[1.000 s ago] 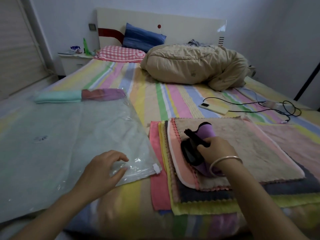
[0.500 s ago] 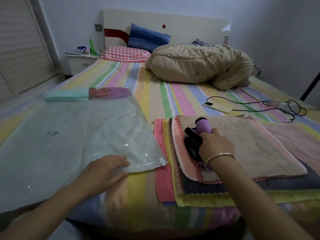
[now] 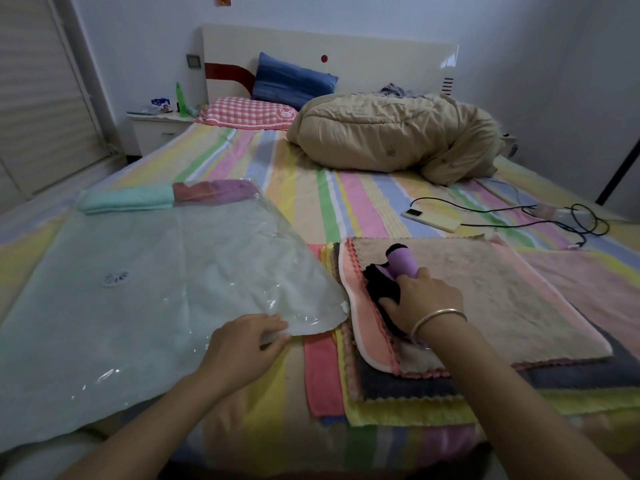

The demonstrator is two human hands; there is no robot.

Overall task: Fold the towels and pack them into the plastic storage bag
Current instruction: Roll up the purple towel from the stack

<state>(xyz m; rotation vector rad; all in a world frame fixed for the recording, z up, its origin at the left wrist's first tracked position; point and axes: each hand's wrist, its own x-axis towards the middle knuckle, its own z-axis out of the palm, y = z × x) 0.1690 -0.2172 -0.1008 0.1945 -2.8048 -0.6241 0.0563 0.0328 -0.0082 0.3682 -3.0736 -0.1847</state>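
The left hand (image 3: 246, 341) grips the near edge of the bag (image 3: 145, 292), fingers curled over the plastic and lifting it a little. The right hand (image 3: 422, 301) is closed round a purple and black device (image 3: 398, 268) that lies on the stack (image 3: 491, 306) of unfolded towels, just right of the bag's corner. Far ahead of the left hand, at the bag's other end, lie folded towels (image 3: 166, 197), teal and red-purple, at least partly under the plastic.

The step looks to be clearing the device off the stack so the towels can be folded. It is best lifted straight up, not dragged, so the top beige towel does not ruck, then set down to the right, off the stack. The left hand's grip should stop the slippery bag sliding on the sheet.

All rests on a bed (image 3: 304, 209) with a striped sheet. Beyond the right hand lie a phone (image 3: 433, 218) and cable (image 3: 554, 220). Further off are a bunched duvet (image 3: 391, 133), pillows (image 3: 249, 110) and a nightstand (image 3: 156, 128) by the wall.
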